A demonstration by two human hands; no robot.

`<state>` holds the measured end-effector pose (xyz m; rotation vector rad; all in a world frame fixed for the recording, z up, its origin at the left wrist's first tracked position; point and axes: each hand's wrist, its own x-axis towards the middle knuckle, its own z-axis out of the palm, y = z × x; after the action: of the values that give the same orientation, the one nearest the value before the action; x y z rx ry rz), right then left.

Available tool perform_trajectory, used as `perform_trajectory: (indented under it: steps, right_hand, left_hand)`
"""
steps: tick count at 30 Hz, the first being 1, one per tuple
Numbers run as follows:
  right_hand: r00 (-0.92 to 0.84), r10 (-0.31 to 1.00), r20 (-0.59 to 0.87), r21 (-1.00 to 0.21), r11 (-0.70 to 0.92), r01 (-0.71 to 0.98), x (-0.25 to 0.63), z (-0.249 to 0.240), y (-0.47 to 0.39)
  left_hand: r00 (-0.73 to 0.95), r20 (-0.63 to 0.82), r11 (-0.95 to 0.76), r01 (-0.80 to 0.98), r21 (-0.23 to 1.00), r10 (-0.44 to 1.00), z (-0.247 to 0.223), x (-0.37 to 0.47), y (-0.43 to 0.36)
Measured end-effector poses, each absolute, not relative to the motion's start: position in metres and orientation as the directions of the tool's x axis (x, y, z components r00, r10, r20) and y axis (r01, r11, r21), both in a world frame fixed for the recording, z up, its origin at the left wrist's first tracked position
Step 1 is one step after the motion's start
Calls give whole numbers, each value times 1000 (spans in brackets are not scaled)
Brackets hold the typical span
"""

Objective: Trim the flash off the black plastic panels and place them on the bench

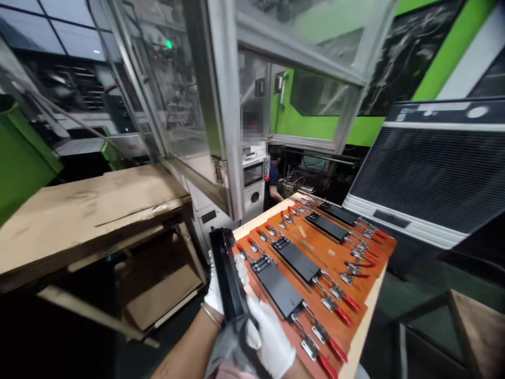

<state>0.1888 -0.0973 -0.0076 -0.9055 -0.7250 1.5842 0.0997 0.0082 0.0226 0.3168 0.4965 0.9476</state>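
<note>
A long black plastic part stands tilted in front of my body, left of the orange board. My left hand, in a white glove, wraps around it from behind, with fingertips showing on its right side. My right hand, also gloved in white, is closed at the part's lower end; what its fingers press on is partly hidden. Close beside my hands lies a flat black panel on the orange board, a second panel just beyond it. Red-handled toggle clamps sit at the panels' ends.
More black panels lie farther along the board. A cardboard-covered table stands at left. A metal-framed clear door hangs ahead, and a person's arm shows beyond the board. A large ribbed unit stands right, near a stool.
</note>
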Motion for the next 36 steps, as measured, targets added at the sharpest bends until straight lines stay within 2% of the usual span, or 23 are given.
perform_trajectory:
  steps: [2,4,7,9,12,17,23,28,33,36]
  right_hand:
    - [12,979,-204,-908,-185,-375,187,-8,-97]
    - [51,982,-182,-958,-166,-236,188,-2,-96]
    - [-159,980,-119,-992,-111,55,188,17,-96]
    - [-343,937,-74,-956,31,292,185,31,-96]
    - [-511,858,-41,-844,244,478,176,39,-95]
    - [-678,735,30,-725,483,492,163,37,-94]
    - [-755,653,61,-662,592,459,154,52,-80]
    - [-786,613,75,-646,631,430,150,58,-55]
    - [-741,669,63,-587,625,515,145,51,-36]
    - [-727,684,58,-604,604,520,142,52,-37]
  left_hand:
    - [426,-304,520,-752,404,852,13,68,5]
    - [354,-393,507,-757,413,849,5,37,-1]
    - [173,-526,446,-773,452,833,1,0,-15]
    - [93,-599,426,-788,444,796,3,-18,-26]
    - [123,-627,432,-824,368,769,5,-38,-41]
    - [182,-518,366,-888,278,836,1,-57,-52]
    - [250,-508,393,-898,196,824,0,-60,-57]
    - [293,-520,423,-894,148,802,5,-58,-60]
    - [296,-516,400,-911,100,804,5,-58,-56]
    - [297,-472,382,-920,94,830,-2,-59,-53]
